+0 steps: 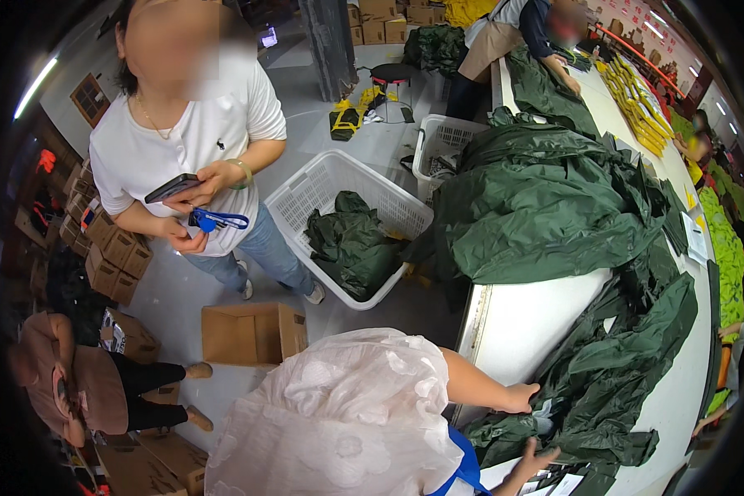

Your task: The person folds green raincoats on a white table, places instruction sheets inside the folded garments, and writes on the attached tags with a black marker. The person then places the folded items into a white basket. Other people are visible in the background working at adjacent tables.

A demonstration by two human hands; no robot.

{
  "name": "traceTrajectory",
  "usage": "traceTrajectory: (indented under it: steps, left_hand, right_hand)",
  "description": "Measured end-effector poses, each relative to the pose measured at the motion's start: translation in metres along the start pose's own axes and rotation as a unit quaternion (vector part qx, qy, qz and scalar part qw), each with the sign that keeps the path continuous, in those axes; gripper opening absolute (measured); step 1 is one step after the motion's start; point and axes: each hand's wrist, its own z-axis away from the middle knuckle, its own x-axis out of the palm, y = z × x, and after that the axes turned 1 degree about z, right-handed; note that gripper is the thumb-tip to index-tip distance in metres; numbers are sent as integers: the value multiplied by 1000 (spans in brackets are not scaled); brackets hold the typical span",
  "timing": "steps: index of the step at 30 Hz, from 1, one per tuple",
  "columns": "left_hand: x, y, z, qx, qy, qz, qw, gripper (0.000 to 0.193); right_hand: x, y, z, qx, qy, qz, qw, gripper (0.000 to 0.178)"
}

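Observation:
My left hand point(518, 398) reaches out from a white lace sleeve point(339, 413) and has its fingers closed on the edge of a dark green garment point(612, 372). The garment is of thin, shiny cloth and lies crumpled along the white table point(529, 318). Nearer the lower edge, my right hand point(531, 465) is held with fingers apart, close to the garment's near folds. White paper sheets point(566, 484) lie beside that hand. A pale grey patch shows among the folds by my left fingers; I cannot make out what it is.
A large heap of green garments point(554, 198) covers the table further along. White plastic baskets point(347, 174) and an open cardboard box point(252, 335) stand on the floor. A person in a white shirt point(223, 107) stands left, holding a phone point(174, 188). Another person point(512, 25) works at the far table.

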Motion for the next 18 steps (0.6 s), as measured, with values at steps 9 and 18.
traceTrajectory:
  steps: [9,18]
  left_hand:
    - [-193,211,181,435,-393,360,726,44]
    - [-152,86,50,154,-181,-39,971,70]
  right_hand:
    - [12,34,13,-36,-105,-25,994,73]
    - [24,14,6,-34,-98,-213,972,44]
